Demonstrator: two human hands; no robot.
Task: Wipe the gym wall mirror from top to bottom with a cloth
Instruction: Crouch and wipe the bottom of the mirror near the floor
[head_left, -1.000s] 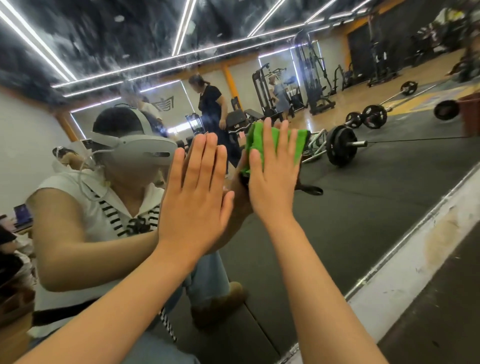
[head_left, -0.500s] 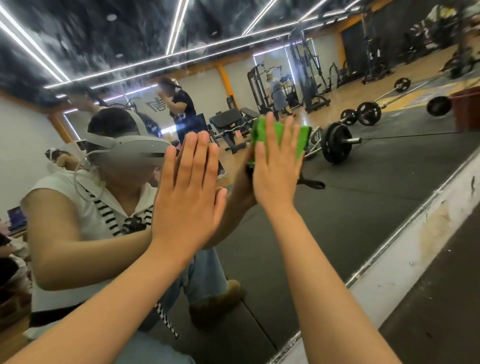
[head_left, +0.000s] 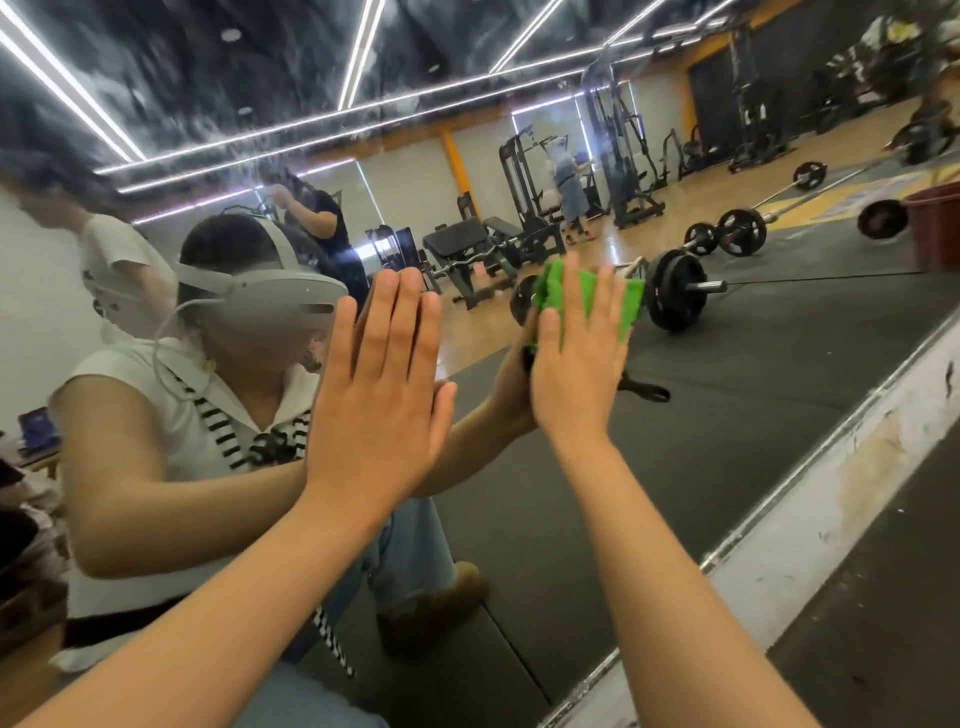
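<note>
Mirror (head_left: 753, 415): smooth, glossy glass, faint streaks up top, scuffed white strip (head_left: 831, 519) along its base. Cloth (head_left: 626, 306): bright green, soft, crumpled, pressed to the glass approx. mid-frame, edges poking out above & right of the fingers. Right hand (head_left: 576, 374) flat on it, fingers straight, slightly spread. Left hand (head_left: 374, 395) flat vs. bare glass, fingers together. Round black barbell plates (head_left: 675, 296) reflected beside the cloth.

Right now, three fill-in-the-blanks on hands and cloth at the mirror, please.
1. The cloth pressed to the mirror is ____ in colour.
2. The right hand presses it with fingers ____, not curled.
3. The left hand, fingers straight, holds ____.
Missing: green; straight; nothing.
</note>
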